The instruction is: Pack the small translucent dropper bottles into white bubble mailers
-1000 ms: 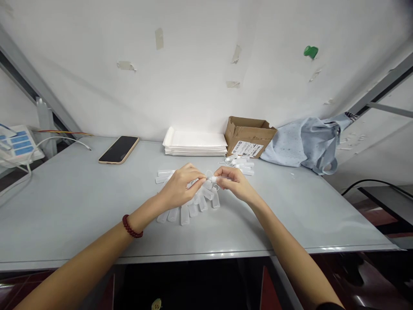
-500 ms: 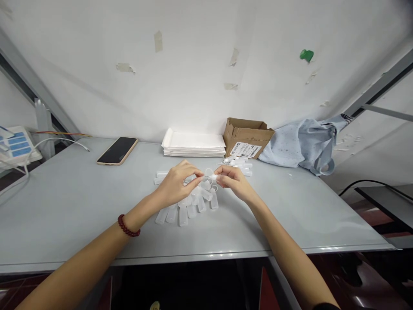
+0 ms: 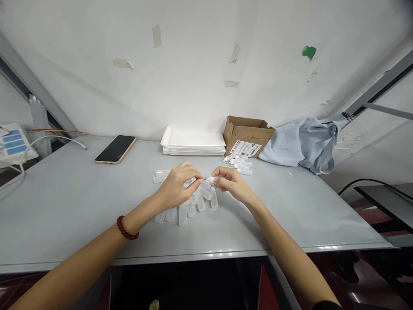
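Note:
My left hand [image 3: 180,183], with a dark red beaded bracelet [image 3: 126,228] on its wrist, pinches thumb against forefinger. Whatever lies between those fingertips is too small to name. Just across from it, my right hand [image 3: 230,183] grips a small white plastic piece [image 3: 212,179] whose tip points to the left hand. Under both hands lies a loose pile of translucent plastic tubes [image 3: 183,215], several of them fanned out to the front. A few similar tubes [image 3: 160,173] lie behind the left hand, partly hidden by it.
A second group of white tubes with thin loops [image 3: 240,163] lies before an open cardboard box [image 3: 248,135]. Beside it are a stack of white padded envelopes [image 3: 193,146], a phone [image 3: 116,149], light blue cloth [image 3: 293,142] and a white cable [image 3: 54,137]. The grey table [image 3: 80,202] ends in front.
Both hands stay nearly in place, fingertips still close together. The thin loop that stood up above the white piece is no longer clear. The view has shifted slightly.

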